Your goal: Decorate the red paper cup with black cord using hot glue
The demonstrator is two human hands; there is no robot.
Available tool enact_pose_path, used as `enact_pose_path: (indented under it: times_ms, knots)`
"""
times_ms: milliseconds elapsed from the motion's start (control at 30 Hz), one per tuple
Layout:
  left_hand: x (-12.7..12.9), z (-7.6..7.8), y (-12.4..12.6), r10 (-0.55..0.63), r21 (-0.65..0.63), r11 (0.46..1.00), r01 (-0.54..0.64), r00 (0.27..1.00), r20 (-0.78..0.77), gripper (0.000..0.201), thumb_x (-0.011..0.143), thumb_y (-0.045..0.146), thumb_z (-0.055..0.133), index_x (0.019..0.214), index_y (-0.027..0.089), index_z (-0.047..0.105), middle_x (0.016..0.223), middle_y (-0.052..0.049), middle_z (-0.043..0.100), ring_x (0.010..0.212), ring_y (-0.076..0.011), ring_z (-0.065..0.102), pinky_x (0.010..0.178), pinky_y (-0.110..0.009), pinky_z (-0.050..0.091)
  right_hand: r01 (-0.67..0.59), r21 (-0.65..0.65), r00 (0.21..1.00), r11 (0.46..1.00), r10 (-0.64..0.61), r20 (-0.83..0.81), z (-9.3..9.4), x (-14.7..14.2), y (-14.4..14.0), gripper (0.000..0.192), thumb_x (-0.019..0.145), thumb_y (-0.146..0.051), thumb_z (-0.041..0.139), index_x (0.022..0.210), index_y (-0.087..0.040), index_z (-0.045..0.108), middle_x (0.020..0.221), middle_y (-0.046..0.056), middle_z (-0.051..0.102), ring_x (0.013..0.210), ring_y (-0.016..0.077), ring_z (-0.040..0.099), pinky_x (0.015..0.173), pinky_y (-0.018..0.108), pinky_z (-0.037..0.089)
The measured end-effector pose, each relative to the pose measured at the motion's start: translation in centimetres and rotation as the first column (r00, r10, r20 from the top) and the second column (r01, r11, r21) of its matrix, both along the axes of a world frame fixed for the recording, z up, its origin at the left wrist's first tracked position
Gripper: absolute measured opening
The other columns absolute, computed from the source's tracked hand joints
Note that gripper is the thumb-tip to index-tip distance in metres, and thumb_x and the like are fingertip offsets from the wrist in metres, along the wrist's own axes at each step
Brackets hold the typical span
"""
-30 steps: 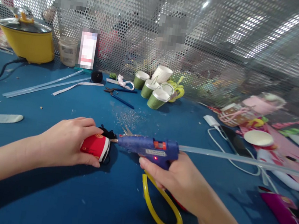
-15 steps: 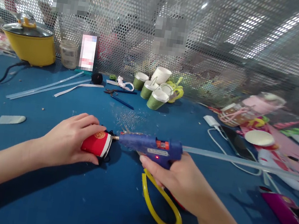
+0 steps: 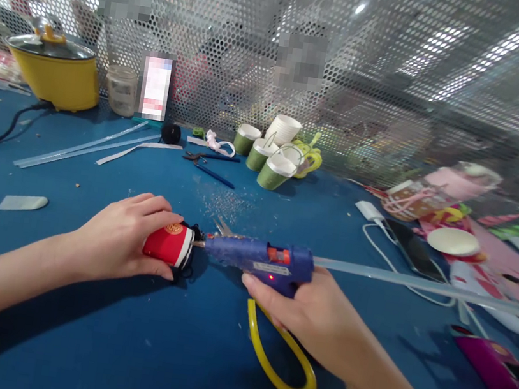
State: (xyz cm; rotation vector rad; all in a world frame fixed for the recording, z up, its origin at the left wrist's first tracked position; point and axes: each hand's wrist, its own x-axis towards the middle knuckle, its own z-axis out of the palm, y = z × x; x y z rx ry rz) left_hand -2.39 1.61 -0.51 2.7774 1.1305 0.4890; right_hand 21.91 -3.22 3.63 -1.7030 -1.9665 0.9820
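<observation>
My left hand (image 3: pixel 120 242) is closed round a small red paper cup (image 3: pixel 163 244) with a gold emblem, lying on its side. Black yarn (image 3: pixel 189 267) hangs about the cup's white-edged end. My right hand (image 3: pixel 306 307) grips a blue hot glue gun (image 3: pixel 251 254) with a lit red light. Its metal nozzle points left and is at the yarn by the cup's end; whether they touch I cannot tell. A long clear glue stick (image 3: pixel 387 276) runs out of the gun's back. Under the gun lie scissors with yellow handles (image 3: pixel 278 387), partly hidden by my right hand.
Behind the hands are pliers (image 3: pixel 212 172), a black yarn ball (image 3: pixel 170 134), glue sticks (image 3: pixel 77 149) and several green-wrapped cups (image 3: pixel 276 174). A yellow electric pot (image 3: pixel 58 79) stands far left. At right lie a phone (image 3: pixel 413 248) with a white cable and a purple object (image 3: pixel 489 362).
The glue gun's nozzle has shifted slightly left and down at the cup's end. The cup stays in my left hand. The whole view has moved a little.
</observation>
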Motion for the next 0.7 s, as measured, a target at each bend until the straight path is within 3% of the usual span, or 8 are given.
enact_pose_path:
  times_ms: [233,700]
  knots:
    - [0.01,0.24,0.07,0.022,-0.054,0.998,-0.023,1.0,-0.016,0.061,0.068,0.06,0.051,0.11,0.015,0.054,0.103,-0.012,0.057,0.089,-0.0247,0.054,0.077,-0.039,0.047,0.015,0.004,1.0,1.0,-0.015,0.008,0.03,-0.17,-0.06,0.031,0.073,-0.032,0.055,0.045,-0.02,0.047,0.037,-0.006,0.038,0.037,0.0084,0.035,0.038,0.021,0.033]
    - [-0.02,0.3,0.14,0.044,-0.098,0.994,-0.044,0.999,-0.002,0.059,0.067,0.059,0.053,0.107,0.016,0.056,0.099,-0.011,0.058,0.085,-0.0233,0.056,0.073,-0.036,0.047,0.01,0.004,0.999,1.0,-0.01,0.042,0.28,-0.52,-0.06,0.025,0.071,-0.033,0.055,0.049,-0.021,0.053,0.041,-0.005,0.045,0.041,0.0103,0.042,0.039,0.021,0.037]
